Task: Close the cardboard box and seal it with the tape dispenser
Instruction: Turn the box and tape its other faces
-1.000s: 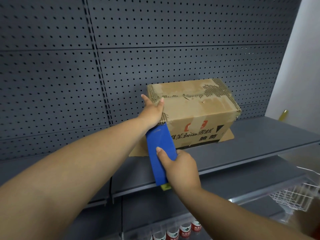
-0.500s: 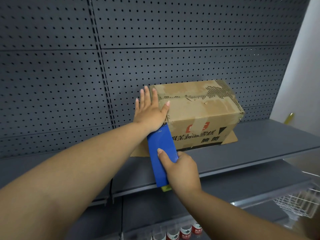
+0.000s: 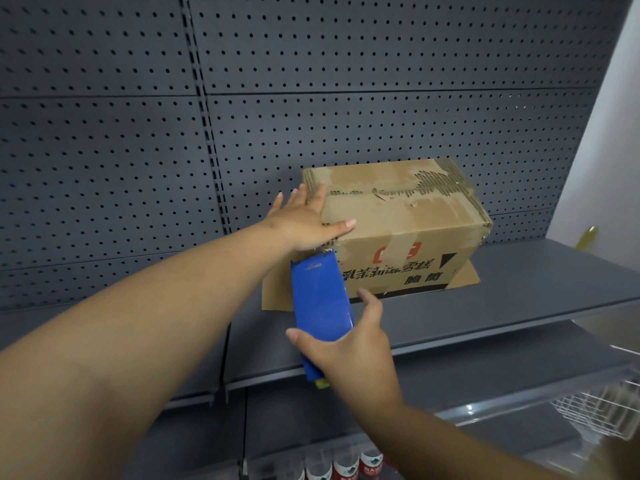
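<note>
Since the earlier frame the left hand (image 3: 304,220) has slid from the box's left end onto its top corner, and the right hand (image 3: 349,344) has shifted its hold lower on the tape dispenser (image 3: 318,299). The cardboard box (image 3: 408,233) sits closed at the centre of the frame on a grey shelf (image 3: 519,306), a flat cardboard sheet (image 3: 277,292) under it. The left hand lies flat, fingers straight, pressing the top left corner. The right hand grips the blue dispenser, thumb and fingers curled around its sides. The dispenser's upper end seems to touch the box's front left edge, though the contact is hard to make out. A wire basket (image 3: 602,410) shows at lower right.
</note>
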